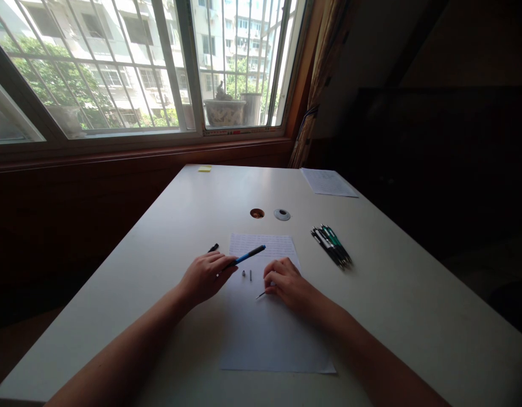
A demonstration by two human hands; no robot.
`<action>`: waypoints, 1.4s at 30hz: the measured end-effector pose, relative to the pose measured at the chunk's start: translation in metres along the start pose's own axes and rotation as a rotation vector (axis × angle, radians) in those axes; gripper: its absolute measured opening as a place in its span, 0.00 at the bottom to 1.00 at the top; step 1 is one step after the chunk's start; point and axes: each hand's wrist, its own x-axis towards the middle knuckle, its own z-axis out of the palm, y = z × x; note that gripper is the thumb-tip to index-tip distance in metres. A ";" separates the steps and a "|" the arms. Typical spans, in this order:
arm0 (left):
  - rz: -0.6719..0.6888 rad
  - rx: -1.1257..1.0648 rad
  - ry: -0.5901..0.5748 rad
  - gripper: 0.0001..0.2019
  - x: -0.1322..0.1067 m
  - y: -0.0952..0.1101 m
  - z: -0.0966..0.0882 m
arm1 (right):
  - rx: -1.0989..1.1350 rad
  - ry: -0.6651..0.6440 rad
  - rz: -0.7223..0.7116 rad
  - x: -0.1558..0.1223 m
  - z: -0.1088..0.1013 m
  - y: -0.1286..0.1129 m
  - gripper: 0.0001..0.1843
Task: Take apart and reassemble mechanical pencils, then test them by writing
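Note:
My left hand (206, 275) is closed around a blue pen barrel (249, 255) with a dark grip, its end pointing up and to the right. Between the fingers of my right hand (284, 281) is a thin pen refill (261, 295), its tip sticking out to the lower left; the rest is hidden by the fingers. Two small pen parts lie between my hands on a sheet of paper (277, 345): a small metallic tip (243, 273) and a short thin spring-like piece (251, 275). Handwritten or printed lines cover the sheet's upper part. A black pen-like object (214, 247) shows just beyond my left hand.
Several pens (332, 246), black and green, lie in a bunch to the right on the white table (159, 237). Farther back are a round hole (257, 213), its cover (281, 215), a yellow sticky note (205, 168) and more papers (328, 182). A barred window stands behind.

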 end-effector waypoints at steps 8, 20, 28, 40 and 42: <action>-0.008 -0.003 -0.013 0.11 -0.001 -0.001 0.001 | 0.050 0.037 -0.053 0.003 -0.004 0.000 0.05; 0.000 0.016 0.000 0.11 0.000 -0.001 0.000 | 0.124 0.101 -0.114 0.003 -0.005 0.001 0.05; -0.006 0.013 -0.008 0.11 -0.001 -0.001 0.001 | 0.233 0.115 -0.115 0.003 -0.008 -0.002 0.06; -0.010 0.007 -0.012 0.11 -0.001 0.000 0.000 | 0.276 0.153 -0.113 0.002 -0.011 -0.004 0.06; -0.012 0.007 -0.015 0.11 -0.001 -0.001 0.001 | 0.273 0.152 -0.118 0.001 -0.011 -0.004 0.06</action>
